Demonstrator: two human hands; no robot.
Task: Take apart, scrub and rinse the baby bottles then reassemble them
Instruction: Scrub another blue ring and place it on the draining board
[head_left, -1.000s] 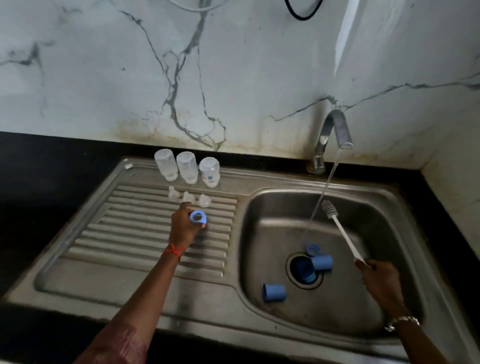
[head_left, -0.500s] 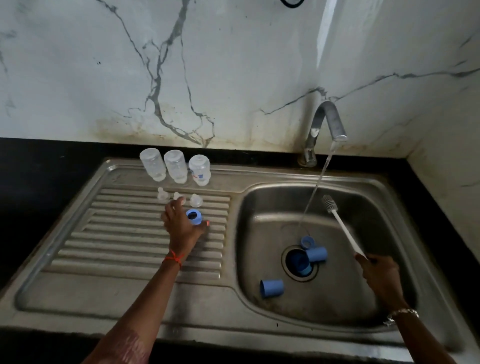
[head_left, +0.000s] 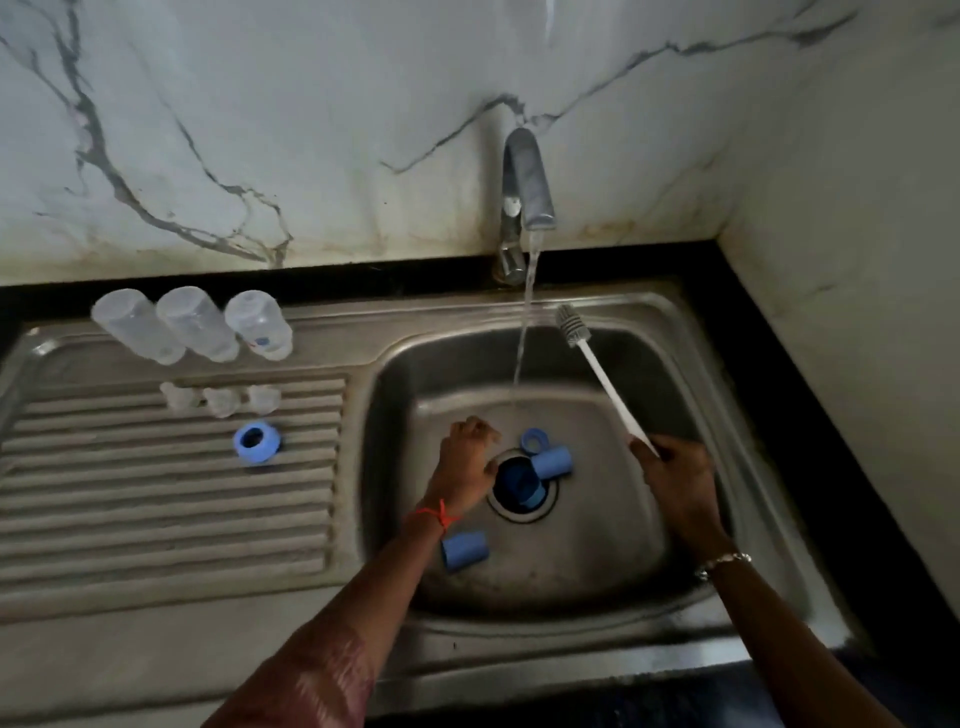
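Three clear bottle bodies (head_left: 195, 325) stand upside down at the back of the drainboard, with three clear teats (head_left: 221, 400) in a row in front of them. A blue screw ring (head_left: 255, 441) lies alone on the ribs. In the sink basin (head_left: 597, 545) lie a blue cap (head_left: 555, 462) and a small blue ring (head_left: 535, 440) by the drain, another blue part (head_left: 522, 486) in the drain, and a blue cap (head_left: 465, 550) nearer me. My left hand (head_left: 467, 467) hovers empty, fingers curled, left of the drain. My right hand (head_left: 675, 475) grips the white bottle brush (head_left: 597, 374).
The tap (head_left: 524, 182) runs, its stream falling into the basin left of the brush head. A marble wall rises behind the sink and at the right. Black countertop (head_left: 841, 441) borders the steel sink.
My left hand has let go of the blue ring on the drainboard and moved right into the basin, next to the drain. The right hand still holds the brush.
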